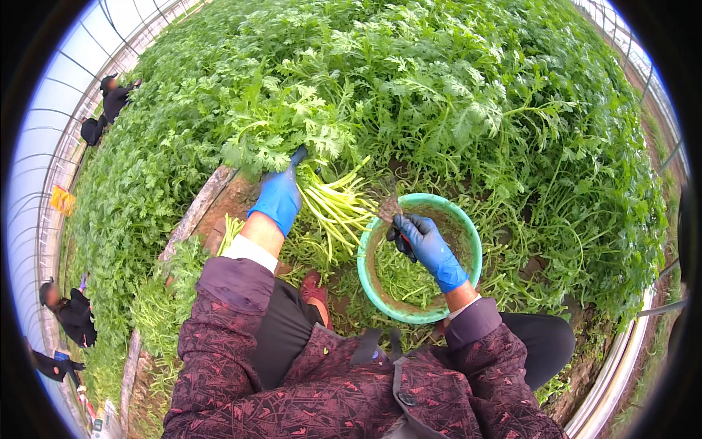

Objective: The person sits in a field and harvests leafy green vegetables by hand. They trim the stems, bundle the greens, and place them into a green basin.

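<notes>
My left hand (281, 189), in a blue glove, is closed around a bunch of leafy greens (290, 129) with lobed leaves. The pale cut stems (334, 203) fan out to the right of the fist. My right hand (425, 241), also blue-gloved, is over the left part of a green plastic basin (474, 241). At its fingertips is a soil-covered root clump (389, 208). A black and red object (402, 245), perhaps a tool handle, shows under the fingers; its working end is hidden. Loose green trimmings (403, 274) lie inside the basin.
Dense leafy crop (439, 82) fills the ground ahead and right. A weathered board (197, 211) runs along the left, near another stem bunch (230, 230). Co-workers (116, 99) (71, 313) are at the far left edge. A white rail (609, 373) lies at right.
</notes>
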`<state>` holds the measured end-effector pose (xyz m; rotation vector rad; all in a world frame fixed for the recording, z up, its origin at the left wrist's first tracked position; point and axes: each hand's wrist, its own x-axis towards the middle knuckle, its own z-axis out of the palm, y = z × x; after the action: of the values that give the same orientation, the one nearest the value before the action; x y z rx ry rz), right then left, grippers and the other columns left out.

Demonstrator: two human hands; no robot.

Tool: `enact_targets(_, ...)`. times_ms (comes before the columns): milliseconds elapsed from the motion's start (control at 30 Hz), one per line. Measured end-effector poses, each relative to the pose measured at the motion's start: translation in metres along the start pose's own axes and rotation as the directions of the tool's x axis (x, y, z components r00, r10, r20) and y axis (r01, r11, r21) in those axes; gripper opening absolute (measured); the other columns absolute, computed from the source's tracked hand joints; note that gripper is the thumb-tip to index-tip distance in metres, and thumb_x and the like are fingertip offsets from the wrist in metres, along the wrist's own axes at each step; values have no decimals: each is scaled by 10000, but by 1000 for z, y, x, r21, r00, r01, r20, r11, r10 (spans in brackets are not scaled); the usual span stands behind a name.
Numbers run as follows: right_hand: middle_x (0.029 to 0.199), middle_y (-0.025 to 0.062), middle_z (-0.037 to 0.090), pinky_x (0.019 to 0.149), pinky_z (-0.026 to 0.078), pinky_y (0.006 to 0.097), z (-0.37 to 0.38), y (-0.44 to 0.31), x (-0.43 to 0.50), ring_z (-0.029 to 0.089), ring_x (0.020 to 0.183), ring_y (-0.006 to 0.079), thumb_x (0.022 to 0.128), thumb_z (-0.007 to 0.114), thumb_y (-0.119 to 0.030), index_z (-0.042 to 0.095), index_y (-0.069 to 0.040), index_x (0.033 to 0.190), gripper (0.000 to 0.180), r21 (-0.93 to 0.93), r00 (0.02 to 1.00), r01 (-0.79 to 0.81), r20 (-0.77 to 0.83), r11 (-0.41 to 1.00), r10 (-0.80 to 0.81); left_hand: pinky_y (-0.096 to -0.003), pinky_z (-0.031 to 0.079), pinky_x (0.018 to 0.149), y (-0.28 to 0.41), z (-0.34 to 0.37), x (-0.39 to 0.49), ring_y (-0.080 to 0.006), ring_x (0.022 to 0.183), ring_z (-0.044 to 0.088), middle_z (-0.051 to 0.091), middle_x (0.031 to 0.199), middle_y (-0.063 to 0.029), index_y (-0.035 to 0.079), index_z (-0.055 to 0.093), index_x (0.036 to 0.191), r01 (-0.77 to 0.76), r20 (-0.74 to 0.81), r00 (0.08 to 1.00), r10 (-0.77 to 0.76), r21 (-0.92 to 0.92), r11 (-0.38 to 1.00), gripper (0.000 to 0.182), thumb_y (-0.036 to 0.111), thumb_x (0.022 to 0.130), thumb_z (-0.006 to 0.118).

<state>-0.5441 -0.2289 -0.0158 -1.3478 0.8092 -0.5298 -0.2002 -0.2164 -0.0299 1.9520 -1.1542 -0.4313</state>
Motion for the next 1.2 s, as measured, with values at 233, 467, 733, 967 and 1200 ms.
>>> enact_targets(233, 688, 148, 649, 627, 502, 368, 29, 82, 15, 647, 619, 246, 926, 528, -417, 655, 31, 922, 466, -571, 998, 39, -24, 820, -64, -334, 423, 930, 58, -10, -20, -246, 1053, 551, 574, 1222, -164, 0, 544, 1239, 273, 9, 962, -273, -44, 961, 463, 207, 838, 649)
enact_targets(467, 554, 61, 566, 427, 407, 309, -36, 120, 8, 508, 436, 137, 938, 493, -450, 646, -31, 765, 479, -74, 829, -343, -493, 936, 265, -330, 352, 1000, 18, -16, 18, -234, 1211, 447, 468, 1363, -182, -27, 494, 1296, 429, 165, 775, -610, -847, 316, 608, 397, 874, 604)
enact_targets(733, 631, 169, 571, 507, 438, 422, 53, -8, -11, 574, 558, 329, 934, 535, -321, 585, -32, 808, 320, -452, 881, 363, -118, 814, -459, -481, 513, 752, -23, 4, 37, -292, 777, 618, 647, 933, -130, 64, 572, 1125, 550, 183, 750, -635, -706, 447, 357, 350, 911, 592)
enact_targets(967, 787, 235, 640, 669, 483, 509, 23, 105, 2, 620, 734, 419, 921, 477, -408, 655, -36, 852, 417, -693, 957, -264, -273, 671, 95, -386, 465, 876, 27, -4, 15, -283, 1081, 559, 593, 1209, -156, 21, 485, 1310, 522, 154, 703, -695, -774, 357, 538, 358, 900, 576)
enact_targets(1200, 538, 19, 495, 363, 356, 273, -46, 159, 3, 439, 394, 127, 919, 553, -414, 602, -48, 733, 414, 140, 826, -316, -445, 938, 345, -510, 508, 833, 111, -42, -19, -315, 890, 629, 655, 1030, -130, 53, 596, 1107, 479, 393, 839, -377, -862, 166, 300, 273, 910, 538)
